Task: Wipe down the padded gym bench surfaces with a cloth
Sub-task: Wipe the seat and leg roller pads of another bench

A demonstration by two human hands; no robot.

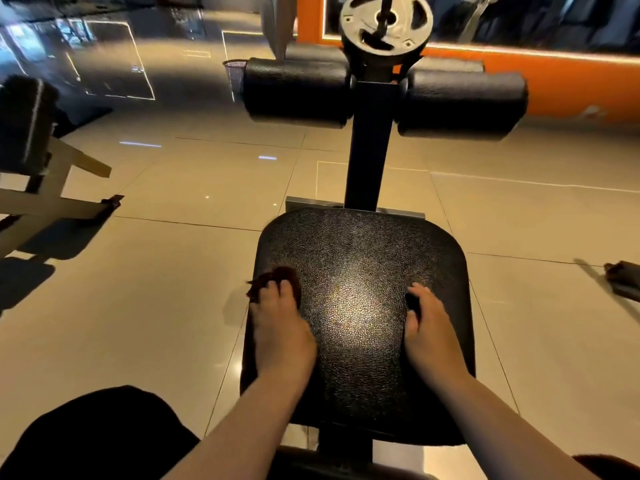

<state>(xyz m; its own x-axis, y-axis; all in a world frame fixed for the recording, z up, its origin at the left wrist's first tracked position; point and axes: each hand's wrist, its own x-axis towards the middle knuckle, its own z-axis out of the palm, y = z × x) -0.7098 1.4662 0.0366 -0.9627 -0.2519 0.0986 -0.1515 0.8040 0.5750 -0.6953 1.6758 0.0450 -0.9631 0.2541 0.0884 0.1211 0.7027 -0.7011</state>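
Both hands lie on the black seat pad (353, 258). The left hand (280, 336) presses a dark brown cloth (275, 276) at the pad's left edge, and the right hand (433, 336) rests near its right edge. Roller pads (298, 90) stand beyond.

The left hand (282, 337) is hiding most of the cloth (273, 276), shadow is masking the fingertips of the right hand (433, 336), the top edge is cropping the far weight plate (386, 24), and a blurred object (621, 278) is running off the right edge.
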